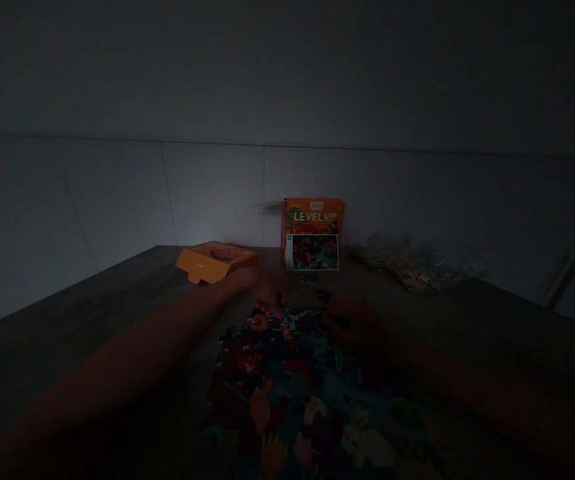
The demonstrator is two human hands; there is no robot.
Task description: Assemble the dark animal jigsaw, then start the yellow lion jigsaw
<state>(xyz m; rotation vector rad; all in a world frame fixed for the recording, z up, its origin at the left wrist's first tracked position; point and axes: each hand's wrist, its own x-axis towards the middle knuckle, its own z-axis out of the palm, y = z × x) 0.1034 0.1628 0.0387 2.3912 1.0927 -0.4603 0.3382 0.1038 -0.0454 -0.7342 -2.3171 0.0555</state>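
Observation:
A jigsaw puzzle [297, 380] of joined pieces, with a white rabbit, a red animal and plants on a dark teal ground, lies flat on the table before me. At its far edge, my left hand [270, 293] is curled with its fingertips down on the pieces; what they pinch, if anything, is hidden. My right hand [352, 323] rests at the puzzle's upper right edge, fingers bent and a gap showing inside the thumb. Just beyond its fingers lies a loose puzzle piece [324, 295]. Farther back is another small loose piece [310, 281]. Dim light hides finer detail.
An orange "LEVEL UP!" box [314, 210] stands against the wall, with a picture card [313, 253] leaning on its front. Left of it lies an opened orange box [212, 260]. Clear plastic bags of pieces [412, 267] sit at the back right of the grey table [167, 267].

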